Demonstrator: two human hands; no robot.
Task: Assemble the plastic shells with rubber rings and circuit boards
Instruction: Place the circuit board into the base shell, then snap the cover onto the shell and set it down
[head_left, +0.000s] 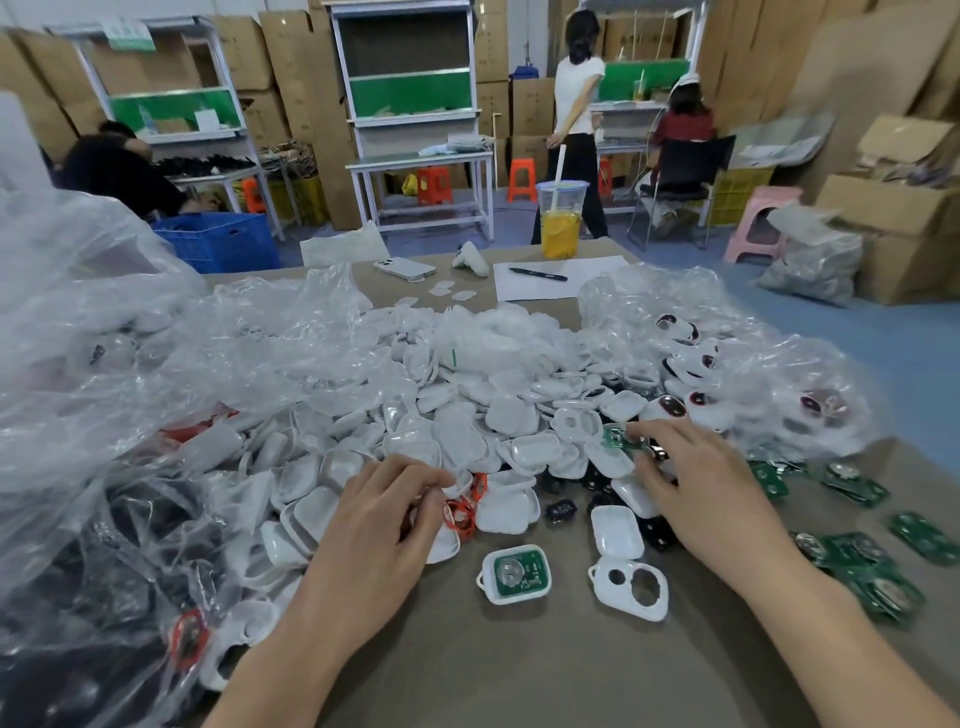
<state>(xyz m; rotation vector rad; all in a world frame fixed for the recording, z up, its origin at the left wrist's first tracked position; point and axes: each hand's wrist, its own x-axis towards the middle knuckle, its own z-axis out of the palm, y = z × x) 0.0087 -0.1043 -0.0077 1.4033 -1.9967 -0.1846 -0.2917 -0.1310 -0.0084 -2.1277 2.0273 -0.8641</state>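
The heaped white shells (467, 415) at centre look like smooth, glossy plastic. Crinkled bags (130, 338) at nine o'clock are clear, shiny plastic film. The table (519, 675) top is matt brown. Green circuit boards (854, 560) at three o'clock bear shiny metal discs. Red rings (460, 514) look like matt rubber. At twelve o'clock lies matt white paper (524, 291).

Head-worn wide-angle camera, looking forward and down over a desk (519, 670).

It sits close above the near side of the desk, so both forearms run in from the bottom corners, and the left hand (374, 525) and right hand (691, 483) lie large in the lower middle. The gaze tilts down onto the pile of white shells (467, 415) just ahead. The wide lens also takes in the far desk edge with a drink cup (561, 218) and, well beyond, the room's workbenches (415, 104). Straight lines bow toward the edges.
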